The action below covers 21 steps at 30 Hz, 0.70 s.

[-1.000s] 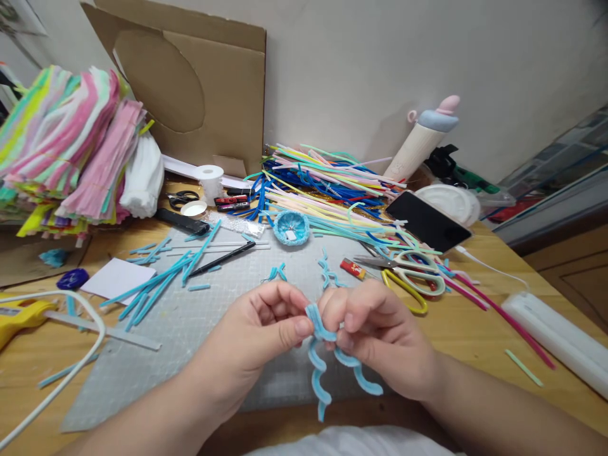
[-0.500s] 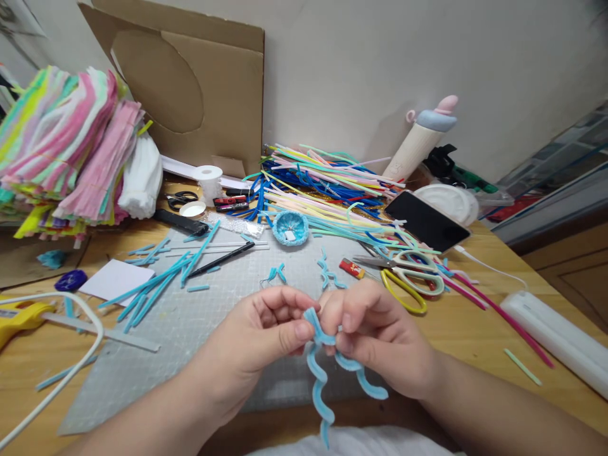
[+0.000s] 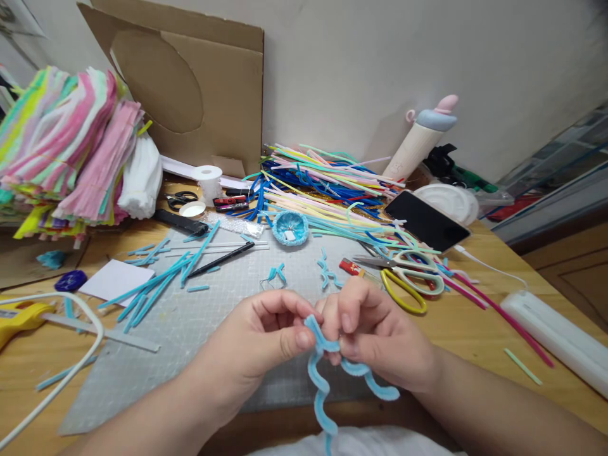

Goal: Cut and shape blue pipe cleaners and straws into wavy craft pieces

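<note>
A light-blue pipe cleaner (image 3: 319,385) with two wavy, curled tails is held up above the front of the cutting mat. My left hand (image 3: 273,332) pinches its short upper end between thumb and fingers. Close beside it, my right hand (image 3: 375,332) grips the same piece where the right tail branches off. One tail hangs down toward my lap; the other curls out to the right beneath my right hand. Beyond the hands, small bent blue pieces (image 3: 277,273) and a wavy blue pipe cleaner (image 3: 325,269) lie on the mat.
The grey cutting mat (image 3: 190,342) carries cut blue pipe cleaners (image 3: 156,285) and a black pen (image 3: 221,259). A fuzzy blue bowl (image 3: 290,229) stands behind. Scissors (image 3: 403,263) and a phone (image 3: 427,218) lie right; a yellow glue gun (image 3: 21,320) lies left.
Both hands and the pipe cleaner have shifted slightly down and to the right. The right tail now reaches a little farther out. Both hands keep their grip.
</note>
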{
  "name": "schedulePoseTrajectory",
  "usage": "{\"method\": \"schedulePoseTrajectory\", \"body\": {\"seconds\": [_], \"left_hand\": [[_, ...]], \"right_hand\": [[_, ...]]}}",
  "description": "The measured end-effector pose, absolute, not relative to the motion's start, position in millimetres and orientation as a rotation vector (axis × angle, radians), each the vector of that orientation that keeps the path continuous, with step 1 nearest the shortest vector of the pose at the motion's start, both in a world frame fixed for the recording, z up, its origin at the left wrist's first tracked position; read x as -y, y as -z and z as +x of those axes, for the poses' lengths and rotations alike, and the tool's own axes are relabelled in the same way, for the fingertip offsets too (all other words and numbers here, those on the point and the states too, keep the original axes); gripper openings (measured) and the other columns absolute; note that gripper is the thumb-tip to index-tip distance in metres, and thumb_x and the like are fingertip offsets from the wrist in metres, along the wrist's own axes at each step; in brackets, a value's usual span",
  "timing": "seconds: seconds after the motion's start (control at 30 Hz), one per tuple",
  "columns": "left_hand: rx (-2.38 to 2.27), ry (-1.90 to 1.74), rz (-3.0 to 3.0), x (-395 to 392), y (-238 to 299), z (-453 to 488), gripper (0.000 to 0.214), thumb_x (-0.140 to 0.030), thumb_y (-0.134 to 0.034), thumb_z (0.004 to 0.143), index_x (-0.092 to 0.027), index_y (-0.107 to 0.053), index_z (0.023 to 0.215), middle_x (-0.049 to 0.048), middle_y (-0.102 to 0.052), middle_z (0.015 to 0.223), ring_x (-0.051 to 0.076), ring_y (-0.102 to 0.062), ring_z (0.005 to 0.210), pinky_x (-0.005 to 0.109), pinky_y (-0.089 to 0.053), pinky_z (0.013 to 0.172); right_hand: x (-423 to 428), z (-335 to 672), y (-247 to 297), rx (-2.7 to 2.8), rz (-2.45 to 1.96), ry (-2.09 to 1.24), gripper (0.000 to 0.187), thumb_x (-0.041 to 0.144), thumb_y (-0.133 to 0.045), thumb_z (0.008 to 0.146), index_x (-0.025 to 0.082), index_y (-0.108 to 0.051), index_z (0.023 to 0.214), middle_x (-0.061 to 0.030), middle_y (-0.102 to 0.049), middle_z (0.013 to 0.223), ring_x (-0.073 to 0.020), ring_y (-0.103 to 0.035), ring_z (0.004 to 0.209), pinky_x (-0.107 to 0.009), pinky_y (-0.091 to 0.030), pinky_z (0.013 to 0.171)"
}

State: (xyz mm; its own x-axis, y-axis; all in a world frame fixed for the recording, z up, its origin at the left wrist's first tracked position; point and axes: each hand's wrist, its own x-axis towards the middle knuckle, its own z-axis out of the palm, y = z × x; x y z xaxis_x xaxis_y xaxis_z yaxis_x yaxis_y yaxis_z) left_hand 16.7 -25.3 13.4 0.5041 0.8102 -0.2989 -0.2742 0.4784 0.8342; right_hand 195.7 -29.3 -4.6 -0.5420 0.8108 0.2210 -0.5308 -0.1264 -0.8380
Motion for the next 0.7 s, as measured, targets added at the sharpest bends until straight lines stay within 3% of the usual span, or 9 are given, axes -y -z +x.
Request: {"method": "schedulePoseTrajectory", "body": {"seconds": [0.7], "left_hand": [[-0.597, -0.732, 0.755, 28.4, -12.6, 18.3, 0.013, -0.027, -0.071, 0.071, -0.017, -0.066, 0.076, 0.0, -0.064, 0.075, 0.013, -0.059, 0.069, 0.026, -0.041, 0.07]], "right_hand": [[30.2, 194.6, 4.9, 1.203, -0.382, -1.819, 0.015, 0.01, -0.058, 0.08, 0.022, -0.049, 0.083, 0.0024, -0.058, 0.08, -0.0093, -0.059, 0.07, -0.026, -0.046, 0.066]]}}
